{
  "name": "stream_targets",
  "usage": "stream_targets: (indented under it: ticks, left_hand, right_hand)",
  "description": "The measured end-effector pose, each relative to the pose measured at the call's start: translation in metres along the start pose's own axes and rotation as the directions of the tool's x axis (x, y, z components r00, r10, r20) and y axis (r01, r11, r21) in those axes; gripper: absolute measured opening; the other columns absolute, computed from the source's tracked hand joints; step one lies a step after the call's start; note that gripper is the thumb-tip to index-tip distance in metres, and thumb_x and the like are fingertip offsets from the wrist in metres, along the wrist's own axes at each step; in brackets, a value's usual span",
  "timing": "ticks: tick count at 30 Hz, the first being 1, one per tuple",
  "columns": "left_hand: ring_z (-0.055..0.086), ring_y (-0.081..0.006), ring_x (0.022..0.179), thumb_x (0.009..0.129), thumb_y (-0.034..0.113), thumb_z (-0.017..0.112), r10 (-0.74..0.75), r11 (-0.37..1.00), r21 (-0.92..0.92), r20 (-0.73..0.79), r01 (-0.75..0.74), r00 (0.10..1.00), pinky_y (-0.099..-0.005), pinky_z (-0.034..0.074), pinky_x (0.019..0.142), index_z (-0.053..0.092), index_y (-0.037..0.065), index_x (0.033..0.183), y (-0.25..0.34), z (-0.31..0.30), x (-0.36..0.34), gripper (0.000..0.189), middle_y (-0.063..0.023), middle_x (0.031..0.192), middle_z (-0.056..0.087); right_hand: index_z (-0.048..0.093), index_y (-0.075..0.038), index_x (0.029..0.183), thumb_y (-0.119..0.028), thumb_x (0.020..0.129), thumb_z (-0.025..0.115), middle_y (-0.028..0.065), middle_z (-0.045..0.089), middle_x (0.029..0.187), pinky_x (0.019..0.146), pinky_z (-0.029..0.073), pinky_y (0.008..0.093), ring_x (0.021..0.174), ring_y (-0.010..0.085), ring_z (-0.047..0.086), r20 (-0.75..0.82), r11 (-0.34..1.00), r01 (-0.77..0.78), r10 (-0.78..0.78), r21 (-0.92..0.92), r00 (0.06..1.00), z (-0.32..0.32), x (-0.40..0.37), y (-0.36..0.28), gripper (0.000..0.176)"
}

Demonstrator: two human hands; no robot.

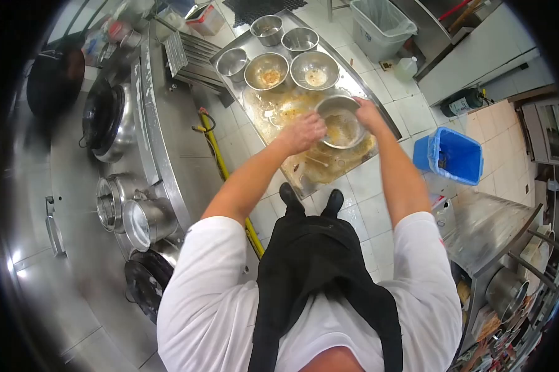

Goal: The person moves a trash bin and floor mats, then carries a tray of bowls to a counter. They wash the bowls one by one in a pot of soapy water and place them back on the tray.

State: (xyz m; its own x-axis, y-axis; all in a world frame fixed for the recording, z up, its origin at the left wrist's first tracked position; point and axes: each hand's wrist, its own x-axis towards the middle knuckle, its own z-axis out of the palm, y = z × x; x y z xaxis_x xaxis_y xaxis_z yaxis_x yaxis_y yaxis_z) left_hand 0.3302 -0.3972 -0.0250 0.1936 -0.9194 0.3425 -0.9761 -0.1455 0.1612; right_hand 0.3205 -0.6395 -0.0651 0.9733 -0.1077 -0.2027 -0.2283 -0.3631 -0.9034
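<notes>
Shiny steel bowl (341,127), round, tilted, over wet metal table (264,118); right hand (305,131) and left hand (367,115) apparently gripping rim.

I have a round, shiny metal bowl (343,129) in view, its open side facing up, with yellowish-brown residue inside. It sits between the left hand (367,114), gripping its rim, and the right hand (304,132), over a stained metal table (259,119).
</notes>
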Motion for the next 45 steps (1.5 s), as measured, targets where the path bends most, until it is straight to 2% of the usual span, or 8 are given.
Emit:
stream_targets:
  ticks: [3,9,18,24,30,33,35,45]
  left_hand:
    - [0.054,-0.0285,0.085,0.07,0.009,0.055,-0.642,0.766,0.067,0.121,0.639,0.757,-0.0415,0.043,0.08,0.054,0.007,0.089,0.043,0.053,0.015,0.019,-0.0107,0.086,0.055]
    - [0.054,-0.0283,0.083,0.066,0.012,0.06,0.001,0.99,-0.142,-0.019,-0.003,1.0,-0.0406,0.042,0.079,0.053,0.007,0.087,0.014,0.012,-0.004,0.023,-0.0118,0.08,0.055]
    - [0.052,-0.0303,0.104,0.071,0.012,0.06,-0.617,0.356,-0.684,0.34,0.637,0.71,-0.0376,0.041,0.088,0.055,0.007,0.107,0.037,0.001,0.016,0.037,-0.0154,0.113,0.057]
    - [0.044,-0.0299,0.116,0.076,0.019,0.052,-0.145,0.977,0.169,0.06,0.133,0.988,-0.0409,0.039,0.092,0.055,0.003,0.112,-0.042,0.039,-0.015,0.039,-0.016,0.129,0.044]
    - [0.044,-0.0316,0.116,0.078,0.024,0.049,-0.73,0.359,-0.377,0.457,0.854,0.508,-0.0401,0.035,0.098,0.063,0.004,0.103,-0.006,0.084,0.038,0.035,-0.0171,0.111,0.057]
    - [0.046,-0.0327,0.114,0.077,0.027,0.049,-0.713,0.317,-0.725,0.242,0.611,0.658,-0.0396,0.038,0.095,0.065,0.005,0.096,0.0,0.059,0.029,0.033,-0.0167,0.1,0.061]
    - [0.047,-0.033,0.113,0.078,0.026,0.046,-0.192,0.976,0.15,0.219,0.161,0.957,-0.0399,0.039,0.094,0.064,0.005,0.096,-0.024,0.03,-0.005,0.033,-0.0164,0.101,0.061]
    - [0.05,-0.0343,0.108,0.072,0.024,0.057,-0.329,0.865,-0.343,0.164,0.367,0.93,-0.0439,0.036,0.096,0.047,0.005,0.12,-0.012,0.025,-0.019,0.052,-0.0188,0.112,0.055]
  right_hand:
    - [0.057,-0.004,0.116,0.002,0.069,0.045,0.0225,0.062,0.103,0.083,0.045,0.0321,0.095,0.0277,0.061,-0.497,0.985,-0.134,0.17,0.107,0.851,0.067,-0.009,0.009,0.049]
    - [0.056,-0.003,0.116,0.005,0.068,0.042,0.0207,0.063,0.099,0.081,0.046,0.0325,0.092,0.0269,0.061,0.006,0.983,-0.162,0.163,0.091,0.987,0.021,0.004,-0.012,0.051]
    - [0.063,-0.005,0.107,0.011,0.063,0.036,0.0165,0.065,0.099,0.085,0.045,0.0312,0.093,0.0273,0.062,-0.447,0.978,0.118,-0.028,0.174,0.894,0.041,-0.03,-0.086,0.054]
    - [0.068,-0.011,0.095,0.007,0.062,0.044,0.012,0.065,0.097,0.087,0.044,0.0344,0.093,0.0329,0.059,-0.23,0.938,0.185,-0.257,-0.293,0.939,0.071,-0.015,-0.108,0.045]
    - [0.069,-0.011,0.093,0.007,0.059,0.044,0.0162,0.065,0.091,0.082,0.047,0.0339,0.087,0.033,0.062,-0.286,0.954,0.103,-0.186,-0.281,0.94,0.074,-0.01,-0.113,0.046]
    - [0.069,-0.011,0.095,0.007,0.059,0.043,0.018,0.065,0.089,0.083,0.047,0.0341,0.086,0.0323,0.063,-0.279,0.967,0.029,-0.101,-0.251,0.955,0.07,-0.01,-0.12,0.048]
    - [0.069,-0.012,0.096,0.006,0.059,0.044,0.0178,0.065,0.089,0.082,0.047,0.0346,0.086,0.0319,0.063,-0.211,0.944,0.096,-0.169,-0.315,0.963,0.069,-0.011,-0.124,0.048]
    - [0.068,-0.018,0.099,0.002,0.064,0.046,0.0201,0.064,0.091,0.081,0.048,0.0354,0.087,0.0321,0.062,0.116,0.858,0.073,-0.016,-0.509,0.993,0.056,0.042,-0.111,0.046]
